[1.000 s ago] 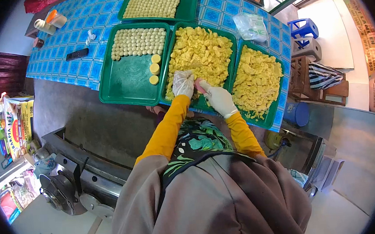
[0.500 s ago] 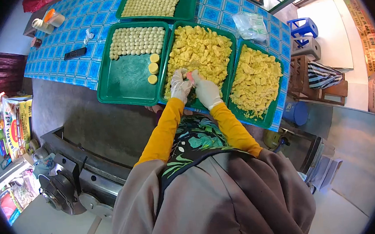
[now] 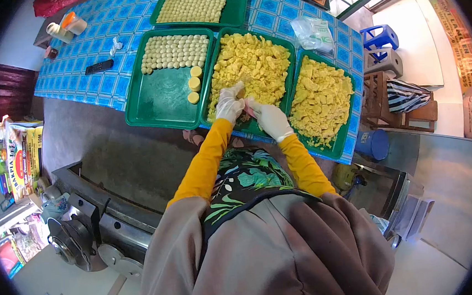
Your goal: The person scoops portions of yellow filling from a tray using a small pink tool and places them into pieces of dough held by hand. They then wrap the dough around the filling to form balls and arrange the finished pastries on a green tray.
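Note:
My left hand [image 3: 230, 104], in a clear glove, is over the near part of the middle green tray [image 3: 206, 104]. Its fingers are bent together; what they hold, if anything, is hidden. Close beside it, my gloved right hand [image 3: 269, 119] is closed around a small pink object [image 3: 249, 109], mostly covered by the fingers. Yellow crumbly mass [image 3: 251, 60] fills the tray beyond both hands. To the left, another green tray [image 3: 161, 119] holds rows of small pale balls [image 3: 176, 52] and three larger yellow discs [image 3: 194, 85].
A third tray of yellow crumbles [image 3: 320, 96] stands at the right, and a tray of pale balls [image 3: 191, 4] behind. On the blue checked tablecloth [image 3: 90, 89] lie a remote control [image 3: 99, 66] and a plastic bag [image 3: 313, 33]. Stools [image 3: 380, 37] stand at the right.
My hands have moved slightly apart, the right one shifting right and toward me with the pink object. My left hand's fingers now reach a little higher over the yellow mass.

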`<action>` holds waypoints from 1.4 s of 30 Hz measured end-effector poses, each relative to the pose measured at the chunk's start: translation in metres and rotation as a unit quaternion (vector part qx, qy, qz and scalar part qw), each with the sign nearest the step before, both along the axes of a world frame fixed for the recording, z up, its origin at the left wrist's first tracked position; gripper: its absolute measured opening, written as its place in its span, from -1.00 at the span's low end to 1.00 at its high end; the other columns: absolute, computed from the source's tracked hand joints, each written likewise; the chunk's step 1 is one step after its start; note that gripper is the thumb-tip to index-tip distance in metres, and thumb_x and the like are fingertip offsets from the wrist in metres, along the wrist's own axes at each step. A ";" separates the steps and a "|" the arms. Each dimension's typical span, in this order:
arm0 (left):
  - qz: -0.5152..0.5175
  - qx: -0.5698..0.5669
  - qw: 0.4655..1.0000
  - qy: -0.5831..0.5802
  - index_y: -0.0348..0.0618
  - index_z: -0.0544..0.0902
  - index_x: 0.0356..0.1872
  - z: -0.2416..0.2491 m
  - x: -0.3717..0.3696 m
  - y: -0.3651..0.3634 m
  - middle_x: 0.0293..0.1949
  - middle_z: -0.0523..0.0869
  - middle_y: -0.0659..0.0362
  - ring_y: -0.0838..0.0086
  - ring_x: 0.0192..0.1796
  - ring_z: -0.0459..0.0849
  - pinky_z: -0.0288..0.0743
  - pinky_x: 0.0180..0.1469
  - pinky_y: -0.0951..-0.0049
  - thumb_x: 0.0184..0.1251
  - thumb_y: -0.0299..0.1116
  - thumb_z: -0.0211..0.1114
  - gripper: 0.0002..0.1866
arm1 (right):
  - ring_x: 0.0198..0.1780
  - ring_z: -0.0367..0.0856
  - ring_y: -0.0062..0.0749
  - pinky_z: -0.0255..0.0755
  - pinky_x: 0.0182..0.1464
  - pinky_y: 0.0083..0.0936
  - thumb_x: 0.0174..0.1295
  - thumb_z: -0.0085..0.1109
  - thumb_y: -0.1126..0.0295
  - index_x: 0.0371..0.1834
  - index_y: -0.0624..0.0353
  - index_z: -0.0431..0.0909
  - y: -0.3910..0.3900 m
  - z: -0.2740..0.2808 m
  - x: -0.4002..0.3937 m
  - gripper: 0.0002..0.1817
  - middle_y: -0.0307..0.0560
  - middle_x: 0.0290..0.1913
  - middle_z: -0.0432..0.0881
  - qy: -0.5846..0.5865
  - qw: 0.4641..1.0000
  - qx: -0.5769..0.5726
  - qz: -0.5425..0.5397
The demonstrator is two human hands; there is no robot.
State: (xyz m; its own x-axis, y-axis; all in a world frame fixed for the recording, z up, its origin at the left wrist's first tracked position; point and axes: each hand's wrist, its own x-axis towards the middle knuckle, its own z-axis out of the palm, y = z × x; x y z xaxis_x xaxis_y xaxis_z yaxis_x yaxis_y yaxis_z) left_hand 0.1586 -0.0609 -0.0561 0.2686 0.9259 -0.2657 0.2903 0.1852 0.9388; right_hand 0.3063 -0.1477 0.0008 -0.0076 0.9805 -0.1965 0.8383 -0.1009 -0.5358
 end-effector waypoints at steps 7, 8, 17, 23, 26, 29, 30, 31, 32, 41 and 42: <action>-0.127 0.123 0.952 0.249 0.09 0.66 0.21 0.035 -0.010 0.006 0.03 0.68 -0.17 0.01 0.13 0.68 0.58 0.11 0.18 0.07 -0.28 0.48 -0.43 | -0.22 0.67 0.18 0.52 -0.17 -0.07 0.42 0.02 0.24 0.31 -0.24 0.56 -0.015 0.024 0.000 -0.59 0.23 -0.25 0.69 -0.065 0.997 -0.015 -0.037; -0.105 0.117 0.953 0.258 0.05 0.66 0.21 0.032 -0.010 0.006 0.02 0.70 -0.15 0.06 0.11 0.70 0.60 0.08 0.19 0.05 -0.34 0.51 -0.42 | -0.21 0.68 0.17 0.53 -0.17 -0.06 0.41 0.02 0.26 0.34 -0.26 0.54 -0.015 0.021 -0.002 -0.57 0.22 -0.24 0.69 -0.053 0.997 -0.001 -0.053; 0.060 -0.047 0.997 -0.003 -0.22 0.42 0.42 0.005 -0.011 -0.010 -0.02 0.67 0.10 0.43 -0.13 0.64 0.55 -0.12 0.48 -0.01 -0.67 0.38 -0.19 | -0.18 0.69 0.22 0.54 -0.10 0.02 0.34 -0.04 0.41 0.49 -0.19 0.32 0.020 -0.025 -0.040 -0.40 0.23 -0.08 0.70 -0.030 0.997 -0.008 -0.066; 0.104 -0.030 0.972 -0.207 -0.21 0.43 0.43 -0.013 -0.005 -0.012 0.01 0.66 0.14 0.46 -0.04 0.60 0.53 -0.02 0.52 0.04 -0.71 0.21 -0.23 | -0.17 0.70 0.25 0.53 -0.08 0.08 0.32 -0.05 0.43 0.53 -0.16 0.25 0.028 -0.031 -0.047 -0.35 0.23 0.04 0.68 -0.008 0.997 0.055 -0.061; 0.089 -0.078 0.967 -0.224 -0.24 0.49 0.37 -0.005 -0.011 -0.010 0.07 0.68 0.08 0.38 -0.04 0.66 0.52 0.06 0.48 0.04 -0.65 0.20 -0.29 | -0.17 0.70 0.25 0.54 -0.08 0.06 0.33 -0.06 0.44 0.53 -0.16 0.26 0.022 -0.024 -0.037 -0.36 0.24 -0.06 0.71 -0.022 0.999 0.018 -0.035; 0.051 -0.063 0.954 -0.289 -0.30 0.55 0.32 0.000 -0.011 -0.014 0.09 0.71 0.09 0.35 0.01 0.67 0.55 0.08 0.44 0.01 -0.66 0.19 -0.32 | -0.14 0.68 0.22 0.53 -0.09 -0.03 0.42 -0.05 0.33 0.39 -0.22 0.47 0.008 -0.021 -0.025 -0.53 0.24 -0.19 0.71 -0.051 0.997 -0.054 -0.037; -0.002 -0.021 0.977 -0.213 -0.10 0.60 0.30 -0.014 -0.010 -0.004 0.10 0.72 0.01 0.23 0.05 0.70 0.58 0.07 0.37 0.01 -0.63 0.22 -0.32 | -0.16 0.69 0.20 0.54 -0.09 -0.02 0.40 -0.04 0.34 0.40 -0.18 0.46 0.005 -0.019 -0.019 -0.51 0.23 -0.20 0.72 -0.029 0.999 -0.039 -0.023; -0.002 -0.021 0.977 -0.213 -0.10 0.60 0.30 -0.028 -0.009 0.001 0.10 0.72 0.01 0.23 0.05 0.70 0.58 0.07 0.37 0.01 -0.63 0.22 -0.32 | -0.18 0.70 0.19 0.55 -0.10 -0.01 0.37 -0.03 0.35 0.41 -0.15 0.45 0.003 -0.017 -0.015 -0.49 0.23 -0.21 0.72 -0.008 1.000 -0.023 -0.009; -0.056 0.000 0.997 -0.047 0.04 0.63 0.28 -0.020 -0.008 0.004 0.09 0.71 -0.03 0.16 0.08 0.70 0.59 0.07 0.31 0.04 -0.58 0.25 -0.35 | -0.18 0.70 0.19 0.55 -0.10 -0.01 0.37 -0.03 0.35 0.41 -0.15 0.45 -0.002 -0.014 -0.011 -0.49 0.23 -0.21 0.72 -0.009 1.000 -0.024 -0.007; -0.146 0.150 0.929 0.305 -0.05 0.69 0.04 0.029 -0.003 0.007 -0.01 0.62 -0.12 -0.05 -0.02 0.69 0.61 0.00 0.14 0.14 -0.16 0.41 -0.57 | -0.11 0.69 0.14 0.55 -0.07 -0.13 0.42 -0.06 0.33 0.27 -0.15 0.60 -0.015 0.013 0.008 -0.59 0.20 -0.12 0.71 0.006 0.999 0.015 -0.039; -0.135 0.167 0.920 0.328 -0.08 0.69 -0.03 0.028 -0.003 0.006 -0.02 0.63 -0.11 -0.02 -0.04 0.70 0.61 -0.02 0.15 0.10 -0.16 0.46 -0.59 | -0.12 0.69 0.15 0.55 -0.07 -0.11 0.42 -0.07 0.34 0.30 -0.15 0.58 -0.011 0.017 0.005 -0.57 0.19 -0.13 0.72 -0.009 0.999 0.011 -0.044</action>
